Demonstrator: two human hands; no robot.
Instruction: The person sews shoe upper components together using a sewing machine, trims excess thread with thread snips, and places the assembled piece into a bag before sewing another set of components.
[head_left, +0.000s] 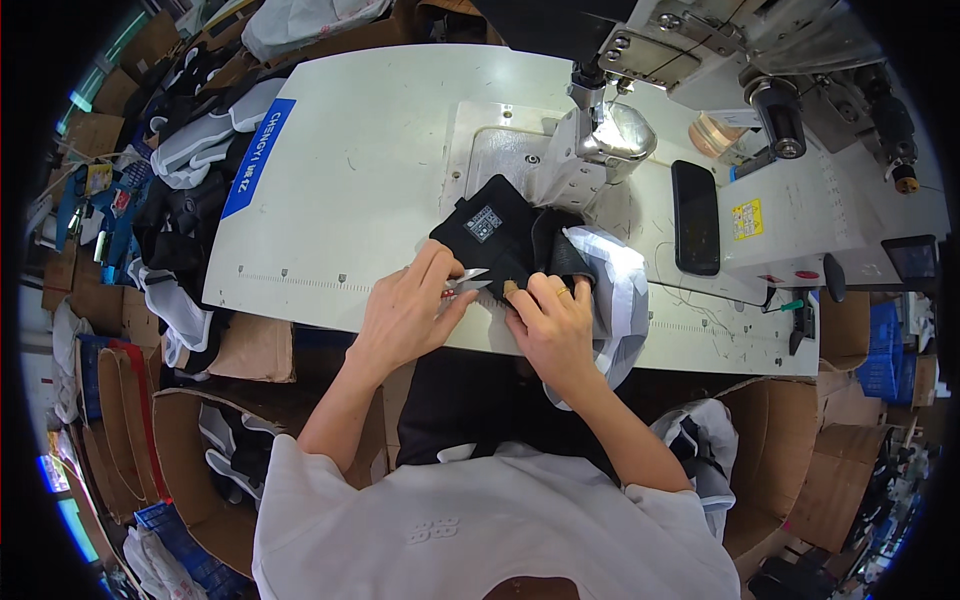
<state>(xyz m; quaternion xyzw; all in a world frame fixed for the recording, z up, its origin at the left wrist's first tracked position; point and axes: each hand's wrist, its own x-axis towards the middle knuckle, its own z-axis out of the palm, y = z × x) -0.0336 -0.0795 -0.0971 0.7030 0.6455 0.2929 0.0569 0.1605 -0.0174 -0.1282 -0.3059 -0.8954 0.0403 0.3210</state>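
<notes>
My left hand [405, 308] is closed around a small pair of thread snips [472, 281], whose two pointed blades stand apart over black fabric. That fabric belongs to a black and white shoe upper [490, 225] lying on the sewing table [340, 200]. A pale printed square shows on its black tongue. My right hand [556, 325] grips the upper's near edge, fingers curled into the dark opening. The white side [617, 290] of the upper spreads out to the right of this hand and hangs over the table's front edge.
Just beyond the upper stands the sewing machine's metal post [595, 150]. A black phone [696, 218] lies to the right, near loose threads. Shoe uppers [200, 140] are heaped left of the table. Cardboard boxes [205, 480] with more pieces flank my lap.
</notes>
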